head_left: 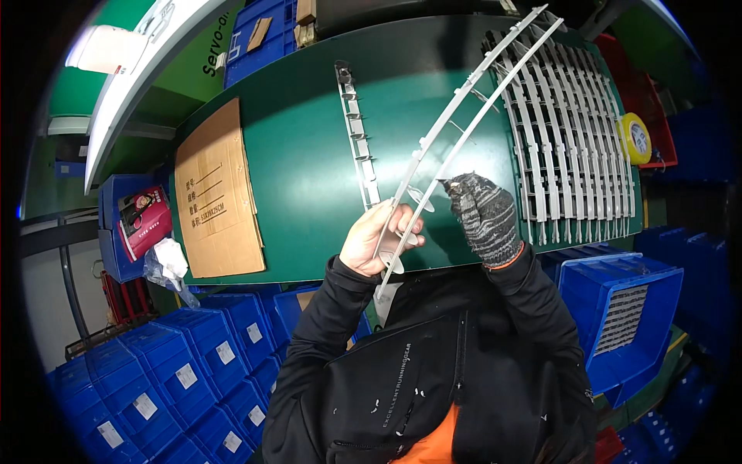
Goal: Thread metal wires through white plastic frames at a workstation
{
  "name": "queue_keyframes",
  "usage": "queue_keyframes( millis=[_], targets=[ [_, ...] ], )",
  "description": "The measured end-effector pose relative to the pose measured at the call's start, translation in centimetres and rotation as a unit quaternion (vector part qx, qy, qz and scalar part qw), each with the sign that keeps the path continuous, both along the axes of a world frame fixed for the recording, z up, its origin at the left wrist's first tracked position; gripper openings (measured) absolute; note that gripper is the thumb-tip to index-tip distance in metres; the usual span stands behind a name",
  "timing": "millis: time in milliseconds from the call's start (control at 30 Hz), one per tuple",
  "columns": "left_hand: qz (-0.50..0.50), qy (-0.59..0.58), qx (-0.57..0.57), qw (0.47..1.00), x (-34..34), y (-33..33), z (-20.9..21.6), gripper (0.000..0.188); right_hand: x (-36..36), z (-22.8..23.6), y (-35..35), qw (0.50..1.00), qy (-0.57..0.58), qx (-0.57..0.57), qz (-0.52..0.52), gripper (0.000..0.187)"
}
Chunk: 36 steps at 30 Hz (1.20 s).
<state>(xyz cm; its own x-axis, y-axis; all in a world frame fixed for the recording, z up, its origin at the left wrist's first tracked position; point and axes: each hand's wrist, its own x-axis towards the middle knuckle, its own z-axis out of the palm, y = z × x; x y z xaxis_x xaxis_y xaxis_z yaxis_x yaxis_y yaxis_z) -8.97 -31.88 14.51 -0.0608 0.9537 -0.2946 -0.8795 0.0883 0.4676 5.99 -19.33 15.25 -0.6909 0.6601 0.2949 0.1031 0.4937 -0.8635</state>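
Observation:
My left hand (363, 243), bare, is closed round the lower end of a long white plastic double-rail strip (446, 117). Small cross-pieces and rounded tabs join its two thin rails, which slant up and away to the far right. Beside the near part of the strip is my right hand (487, 220), in a grey striped knit glove with curled fingers. A small dark tip shows at its fingertips, too small to name. A shorter strip with grey square segments (355, 126) lies on the green table (294, 155), beyond my left hand.
Many similar white strips (568, 131) lie in rows at the right, with a yellow tape roll (637, 139) beside them. Flat cardboard (216, 193) covers the table's left end. Blue crates (185, 375) stand at lower left; another blue crate (576, 298) is at right.

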Motion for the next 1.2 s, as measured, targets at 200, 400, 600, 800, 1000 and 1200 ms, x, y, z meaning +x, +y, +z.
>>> queue_keyframes(
  millis=[200, 400, 600, 800, 1000, 1200],
  targets=[
    [0.024, 0.052, -0.007, 0.998, 0.2, 0.6, -0.8, 0.03, 0.6, 1.1, -1.5, 0.986, -0.099, -0.057, 0.123, 0.015],
    [0.048, 0.191, -0.008, 0.98, 1.0, 0.9, -1.5, 0.027, -0.3, 1.4, -1.5, 0.991, -0.112, 0.079, -0.003, 0.014],
    [0.06, 0.226, -0.033, 0.972, 1.5, 1.1, -1.1, 0.025, -0.2, 1.2, -1.8, 0.987, -0.123, 0.098, -0.022, 0.014],
    [0.084, 0.285, -0.029, 0.954, 1.7, 1.1, -1.0, 0.023, 1.0, 0.4, -0.4, 0.96, -0.088, -0.234, 0.124, 0.022],
    [0.133, 0.583, -0.063, 0.799, 1.6, 0.6, -2.8, 0.016, 1.0, 2.8, -0.1, 0.831, 0.012, -0.545, 0.112, 0.04],
    [0.066, 0.188, -0.059, 0.978, 1.3, 0.7, -1.9, 0.028, 1.2, 2.3, -0.7, 0.853, 0.001, -0.521, 0.04, 0.024]
  ],
)
